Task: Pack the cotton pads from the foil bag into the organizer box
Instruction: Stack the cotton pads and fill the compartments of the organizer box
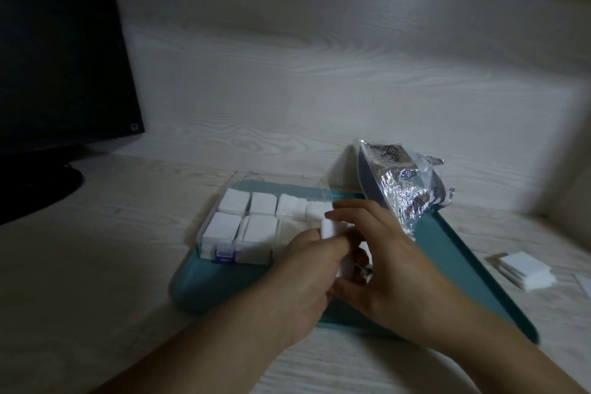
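A clear organizer box (224,257) with a purple latch sits on a teal tray (454,253); most of its compartments hold stacks of white square cotton pads (259,229). My left hand (307,269) and my right hand (383,253) meet over the box's near right corner. Together they pinch a stack of white cotton pads (332,229) between thumbs and fingers. The crumpled silver foil bag (403,189) stands at the tray's far right, just behind my right hand. The box's near right compartments are hidden by my hands.
A small pile of loose cotton pads (524,269) lies on the pale wooden desk right of the tray. A dark monitor (60,54) on its stand occupies the far left. A wood-grain wall (319,57) rises behind the desk.
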